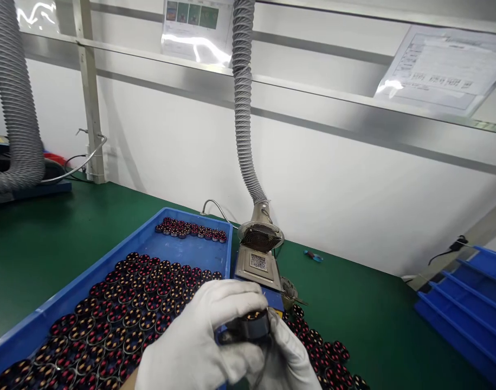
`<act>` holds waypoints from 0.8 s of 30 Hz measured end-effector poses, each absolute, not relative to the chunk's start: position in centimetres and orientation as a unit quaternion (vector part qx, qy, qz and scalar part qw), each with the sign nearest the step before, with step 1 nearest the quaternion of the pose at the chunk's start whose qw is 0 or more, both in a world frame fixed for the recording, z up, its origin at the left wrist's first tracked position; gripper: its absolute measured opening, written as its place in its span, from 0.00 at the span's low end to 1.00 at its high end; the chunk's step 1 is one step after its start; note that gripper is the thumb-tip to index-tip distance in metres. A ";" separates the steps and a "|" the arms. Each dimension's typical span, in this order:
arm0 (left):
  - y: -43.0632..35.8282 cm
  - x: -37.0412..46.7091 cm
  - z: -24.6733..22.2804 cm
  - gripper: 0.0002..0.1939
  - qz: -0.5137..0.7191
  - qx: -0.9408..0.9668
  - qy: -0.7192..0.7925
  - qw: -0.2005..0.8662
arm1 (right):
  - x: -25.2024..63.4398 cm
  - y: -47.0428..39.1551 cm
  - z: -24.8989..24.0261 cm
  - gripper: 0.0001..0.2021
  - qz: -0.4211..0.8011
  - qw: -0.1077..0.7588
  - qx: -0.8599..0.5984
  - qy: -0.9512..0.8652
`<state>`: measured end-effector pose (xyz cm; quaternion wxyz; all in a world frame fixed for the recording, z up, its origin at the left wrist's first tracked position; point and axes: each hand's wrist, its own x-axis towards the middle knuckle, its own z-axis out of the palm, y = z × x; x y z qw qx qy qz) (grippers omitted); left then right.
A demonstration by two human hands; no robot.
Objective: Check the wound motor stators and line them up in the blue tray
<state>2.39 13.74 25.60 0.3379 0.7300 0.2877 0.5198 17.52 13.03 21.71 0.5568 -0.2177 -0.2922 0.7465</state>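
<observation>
Both of my hands wear white gloves and meet at the bottom centre. My left hand point(199, 341) and my right hand point(290, 355) together grip one small round black motor stator point(250, 326) with copper windings, held above the tray's near right corner. To the left, the blue tray point(121, 252) holds several rows of the same stators point(121, 314), plus a short row at its far end point(191, 228). More stators point(321, 349) lie loose on the green mat to the right of my hands.
A metal solder pot point(259, 266) sits beyond my hands under a grey fume hose point(243, 119). Another thick hose point(12, 97) hangs at the far left. Stacked blue trays point(471, 309) stand at the right edge. A small blue-red tool point(313, 255) lies on the green mat point(48, 238).
</observation>
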 end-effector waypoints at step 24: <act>14.0 2.2 25.8 0.10 0.652 0.498 0.309 0.481 | 16.8 14.2 21.7 0.15 0.703 0.562 -0.238 -0.366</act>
